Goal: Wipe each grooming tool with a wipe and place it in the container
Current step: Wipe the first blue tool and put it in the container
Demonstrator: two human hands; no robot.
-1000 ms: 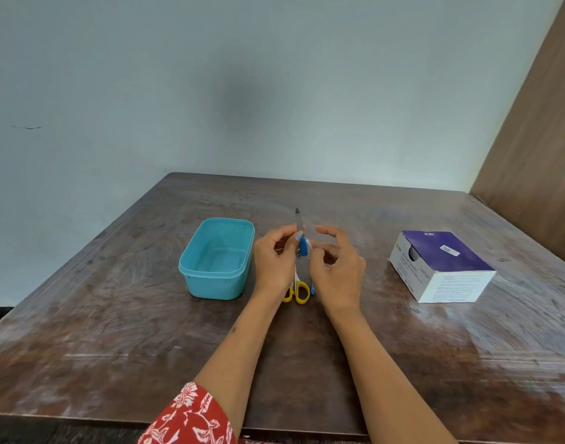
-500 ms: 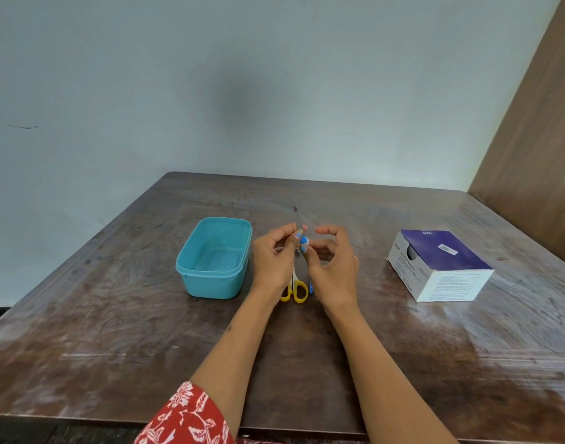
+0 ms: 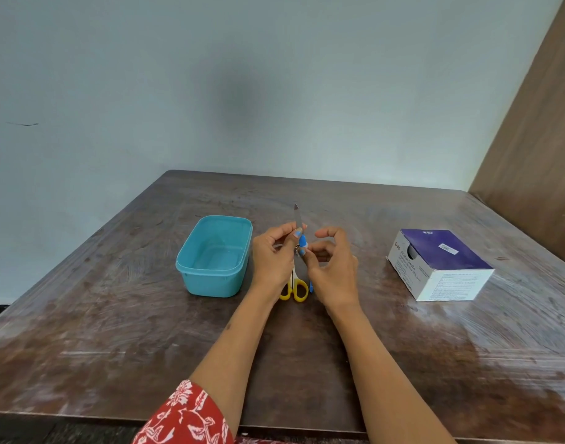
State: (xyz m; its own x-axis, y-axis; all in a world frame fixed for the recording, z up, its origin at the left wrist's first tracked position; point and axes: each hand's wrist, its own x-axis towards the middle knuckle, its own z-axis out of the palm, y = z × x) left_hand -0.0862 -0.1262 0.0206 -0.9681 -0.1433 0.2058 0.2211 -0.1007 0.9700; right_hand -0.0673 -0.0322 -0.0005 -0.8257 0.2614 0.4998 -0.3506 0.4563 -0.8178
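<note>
Left hand (image 3: 273, 257) pinches nail file (image 3: 296, 216) upright by its blue handle, metal tip up; right hand (image 3: 334, 267) fingers curled at the handle's lower end. Yellow-handled scissors (image 3: 295, 288) on tabletop (image 3: 307, 347) just under both hands. Teal container (image 3: 214, 256) beside left hand. Swab box (image 3: 439, 264) well right of right hand.

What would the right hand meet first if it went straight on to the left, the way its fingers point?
Most likely the nail file in the left hand; the right hand already seems to touch its blue handle, though depth is unclear.
</note>
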